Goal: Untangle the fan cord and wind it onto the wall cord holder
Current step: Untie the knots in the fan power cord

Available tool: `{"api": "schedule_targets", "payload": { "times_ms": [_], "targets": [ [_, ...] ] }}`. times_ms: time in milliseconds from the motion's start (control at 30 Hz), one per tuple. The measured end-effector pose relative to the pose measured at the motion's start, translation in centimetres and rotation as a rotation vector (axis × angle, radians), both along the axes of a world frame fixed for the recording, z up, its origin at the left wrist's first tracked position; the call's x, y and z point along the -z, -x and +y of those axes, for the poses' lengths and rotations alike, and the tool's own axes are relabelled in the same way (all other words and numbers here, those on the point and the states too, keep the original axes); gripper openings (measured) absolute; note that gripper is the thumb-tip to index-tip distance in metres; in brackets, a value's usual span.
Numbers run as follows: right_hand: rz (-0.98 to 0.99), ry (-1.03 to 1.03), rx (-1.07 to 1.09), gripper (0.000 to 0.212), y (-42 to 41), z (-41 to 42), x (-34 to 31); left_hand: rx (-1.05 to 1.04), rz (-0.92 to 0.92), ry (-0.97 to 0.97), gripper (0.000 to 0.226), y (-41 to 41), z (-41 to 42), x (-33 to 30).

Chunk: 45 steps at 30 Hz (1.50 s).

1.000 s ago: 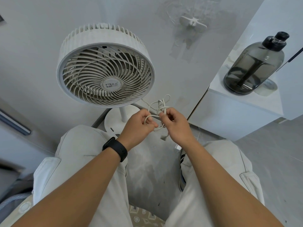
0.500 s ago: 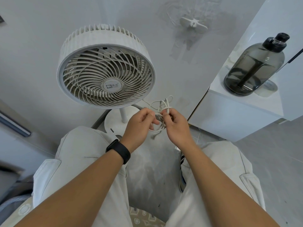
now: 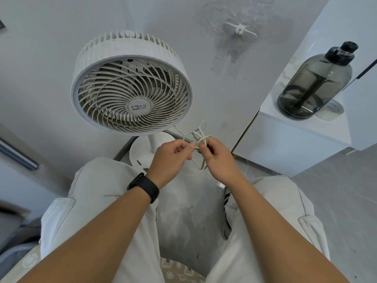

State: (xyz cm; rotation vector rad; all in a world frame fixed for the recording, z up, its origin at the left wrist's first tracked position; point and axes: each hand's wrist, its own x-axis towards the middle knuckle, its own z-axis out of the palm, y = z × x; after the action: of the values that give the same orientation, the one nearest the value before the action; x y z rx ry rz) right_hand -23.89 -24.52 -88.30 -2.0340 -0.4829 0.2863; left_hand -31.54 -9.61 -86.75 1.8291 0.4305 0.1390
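Person seated facing the white pedestal fan [image 3: 131,84], knees apart in pale trousers, both forearms stretched out toward it. Just below and to the right of the fan's head — in front of its round base [image 3: 142,151] — the white cord [image 3: 199,135] sits bunched in a loose knot of loops, one loop poking up, another hanging down beneath the hands. Left hand [image 3: 170,158] has fingers curled, thumb and forefinger pinching a strand at the tangle; black band [image 3: 143,186] on that wrist. Right hand [image 3: 217,157] meets it fingertip to fingertip, also pinching the cord, remaining fingers folded in. A thin run of cord leads from the knot back toward the fan's stem. Up and to the right of the fan, the white wall cord holder [image 3: 238,30] is fixed to the wall, with no cord on it. Further right of the fan, a smoky grey water jug [image 3: 314,82] with black cap stands on a white cabinet top [image 3: 285,115].
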Motion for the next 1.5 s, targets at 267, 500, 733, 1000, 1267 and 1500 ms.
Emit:
{"api": "schedule_targets", "payload": {
  "times_ms": [267, 500, 733, 1000, 1267, 1500],
  "targets": [
    [0.043, -0.042, 0.049, 0.027, 0.4, 0.1, -0.5, -0.040, -0.066, 0.090, 0.023, -0.3, 0.1, 0.2],
    [0.065, -0.061, 0.279, 0.029, -1.0, 0.0, 0.3, -0.080, -0.141, 0.451, 0.028, -0.3, 0.6, -0.6],
    [0.091, -0.062, 0.230, 0.025, -1.2, -0.2, 1.0, -0.020, -0.005, 0.061, 0.021, 0.0, 0.4, -0.3],
    [-0.093, -0.024, 0.087, 0.011, -0.6, 0.3, 1.4, 0.062, -0.012, -0.327, 0.025, 0.1, -0.2, 1.2],
    [0.176, -0.264, 0.165, 0.012, -0.3, 0.2, 0.3, 0.008, 0.009, -0.139, 0.028, -0.3, -0.4, 0.5],
    [0.518, -0.470, 0.214, 0.017, -0.3, 0.3, 0.3, 0.023, 0.060, 0.018, 0.033, -0.4, -0.6, -0.1]
  ]
}}
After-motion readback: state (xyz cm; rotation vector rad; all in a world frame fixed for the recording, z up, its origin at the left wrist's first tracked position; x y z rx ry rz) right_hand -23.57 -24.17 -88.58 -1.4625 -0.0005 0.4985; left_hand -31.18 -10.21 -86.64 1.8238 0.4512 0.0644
